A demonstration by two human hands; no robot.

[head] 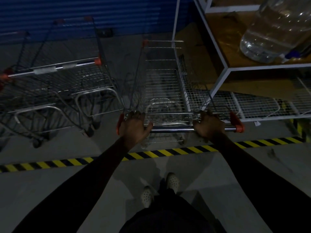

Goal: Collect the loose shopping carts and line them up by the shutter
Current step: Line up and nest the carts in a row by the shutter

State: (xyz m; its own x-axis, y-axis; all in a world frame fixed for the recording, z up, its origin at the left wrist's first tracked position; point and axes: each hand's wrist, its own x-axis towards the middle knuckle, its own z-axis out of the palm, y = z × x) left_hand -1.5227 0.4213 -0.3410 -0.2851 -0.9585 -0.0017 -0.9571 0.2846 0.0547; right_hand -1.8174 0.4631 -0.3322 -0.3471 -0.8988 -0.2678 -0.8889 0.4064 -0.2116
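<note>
Ahead, cart [161, 78] just beside rack [269, 66] edge.

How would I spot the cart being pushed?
Find the blue shutter along the back, then the white shelf rack on its right. The cart stands just left of that rack. Unlike the carts further left, the left hand and right hand grip its handle.

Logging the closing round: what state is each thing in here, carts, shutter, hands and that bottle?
Shutter: down.
Held cart: empty, gripped at its handle.
Left hand: grips the handle's left end.
Right hand: grips the handle's right end.
Parked carts: empty, standing together on the left by the shutter.
Water bottle: lying on its side on the shelf.
</note>
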